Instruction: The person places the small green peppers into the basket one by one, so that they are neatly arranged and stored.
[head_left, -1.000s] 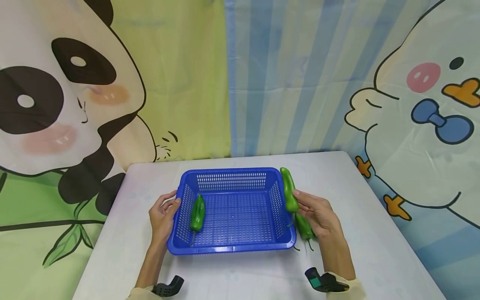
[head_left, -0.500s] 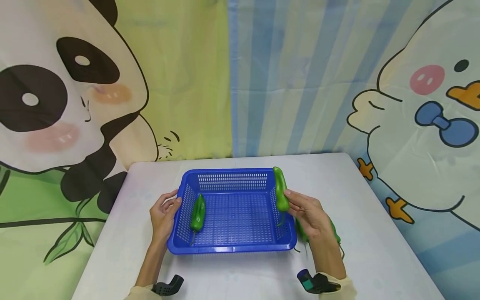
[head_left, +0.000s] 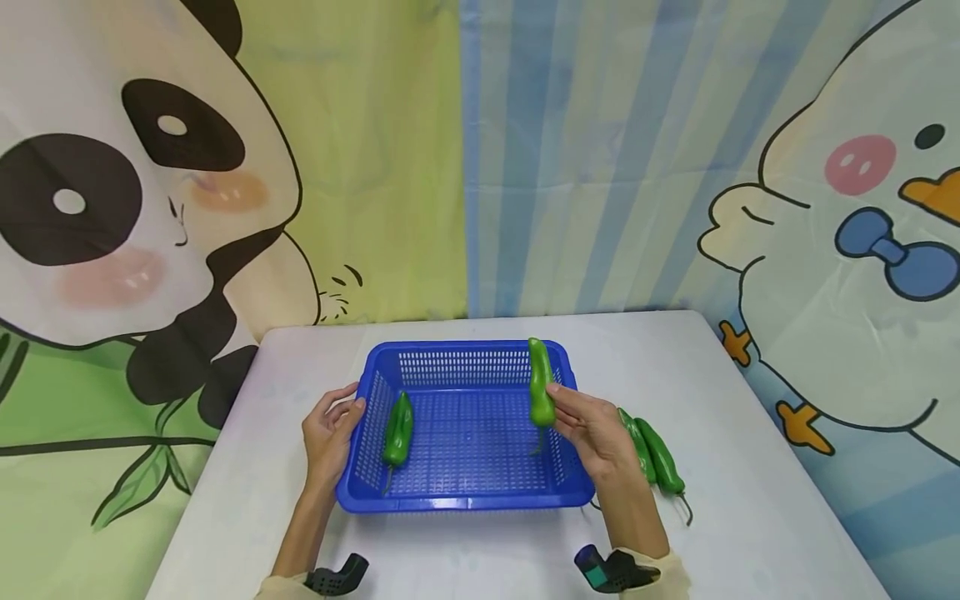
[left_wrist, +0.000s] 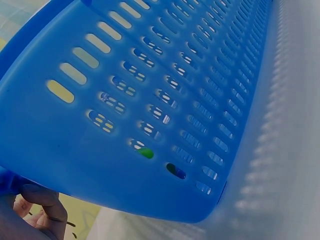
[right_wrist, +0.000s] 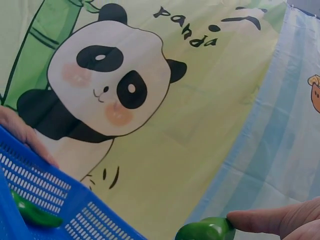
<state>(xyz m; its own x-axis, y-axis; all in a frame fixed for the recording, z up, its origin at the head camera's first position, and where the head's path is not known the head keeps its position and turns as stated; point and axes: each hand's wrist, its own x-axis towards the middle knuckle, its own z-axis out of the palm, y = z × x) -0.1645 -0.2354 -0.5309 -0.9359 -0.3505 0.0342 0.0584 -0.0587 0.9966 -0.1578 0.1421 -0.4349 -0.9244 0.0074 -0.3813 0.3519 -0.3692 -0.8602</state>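
Observation:
A blue perforated plastic basket (head_left: 465,502) is in the middle of the head view. My left hand (head_left: 328,433) grips its left rim; the left wrist view shows curled fingers (left_wrist: 47,207) at the rim beside the basket's slotted wall (left_wrist: 75,130). Between thumb and fingers my right hand (head_left: 596,433) pinches a light green pepper (head_left: 540,383), upright over the right part of the basket, stem downward. In the right wrist view that pepper (right_wrist: 207,229) shows at the fingertip. Inside the basket, near its left wall, lies a darker green pepper (head_left: 399,429).
Right of the basket, partly behind my right forearm, green peppers (head_left: 660,457) lie on the white table (head_left: 480,550). A curtain (head_left: 382,167) with a printed panda and a white bird stands behind the table. Each wrist wears a black device (head_left: 337,575).
My right hand has carried the light green pepper leftward, from outside the right rim to over the basket's inside. More of the peppers on the table now shows. The left hand keeps its hold.

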